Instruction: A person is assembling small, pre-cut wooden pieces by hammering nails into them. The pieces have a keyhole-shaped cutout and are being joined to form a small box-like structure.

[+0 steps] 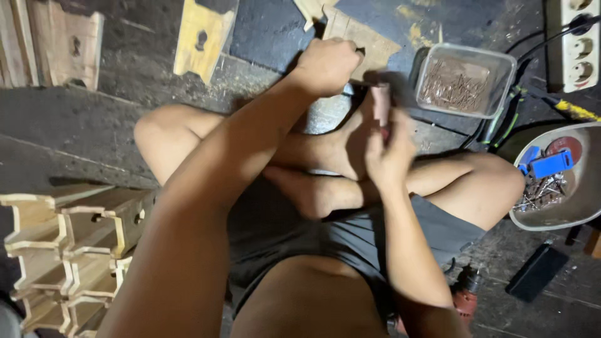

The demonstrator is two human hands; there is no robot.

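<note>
**Seated on the floor, both hands at a plywood piece by the feet**

At the lower left of the frame a stack of cut plywood pieces [69, 250] lies on the dark floor [75, 125], and more notched plywood shapes [199, 40] lean along the upper left edge. The person sits cross-legged at the centre of the frame.

The left hand [327, 64], reaching to the upper centre, is closed in a fist over the edge of a flat plywood piece [366, 42] that lies on the floor just past the feet. What the fist holds besides the wood is hidden.

Just right of it, the right hand [389, 153] is raised above the crossed feet, its fingers [380, 103] curled around something small and blurred; what it is cannot be told, nor how tightly it is gripped.

Further right, a clear plastic tub of nails [464, 80] sits near the plywood piece. A power strip [579, 44] runs down the upper right corner, with cables beneath it. At the right edge a pale bowl [585, 200] holds screws and a blue plastic part [551, 164]. A black flat object [536, 271] lies at the lower right.

To do this well, the left hand should keep the piece pressed flat and still, fingers clear of the spot the right hand works on.
</note>
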